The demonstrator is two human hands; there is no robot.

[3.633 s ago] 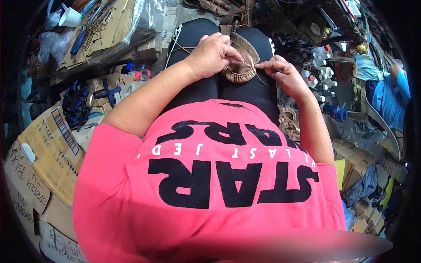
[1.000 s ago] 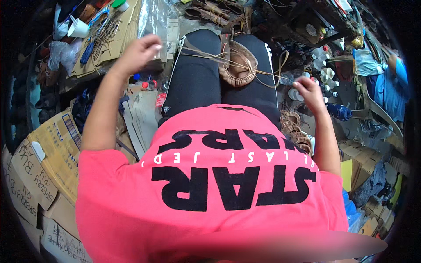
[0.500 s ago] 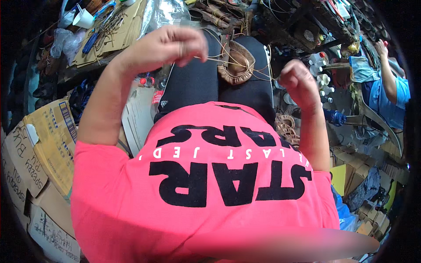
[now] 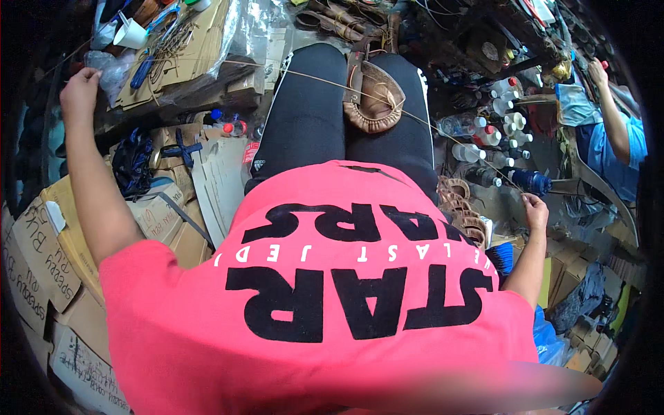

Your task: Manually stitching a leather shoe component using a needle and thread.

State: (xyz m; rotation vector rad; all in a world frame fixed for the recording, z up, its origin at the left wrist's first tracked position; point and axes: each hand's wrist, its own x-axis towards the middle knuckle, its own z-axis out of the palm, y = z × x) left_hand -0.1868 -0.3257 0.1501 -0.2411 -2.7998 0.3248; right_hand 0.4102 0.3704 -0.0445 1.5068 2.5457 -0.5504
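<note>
A brown leather shoe upper (image 4: 374,116) with a gathered, stitched toe rests between my thighs, toe end toward me. A long thin tan thread (image 4: 304,75) stretches nearly straight across it, out to both sides. Far out on the left, the fingers of my left hand (image 4: 81,88) are pinched at the thread's end. My right hand (image 4: 535,210) is lower on the right, also in a pinch on the thread. Both arms are spread wide, and neither hand touches the shoe upper.
Plastic bottles (image 4: 477,135) stand at the right, beside more brown shoes (image 4: 454,188). A low bench with cardboard sheets (image 4: 187,59) and a white cup (image 4: 130,32) is at the far left. Cardboard boxes (image 4: 41,270) lie on the left. Another person's arm (image 4: 609,111) shows at far right.
Both hands have moved outward from near the shoe upper, the left far left, the right down and right. The thread, looped and slack before, is now drawn nearly straight.
</note>
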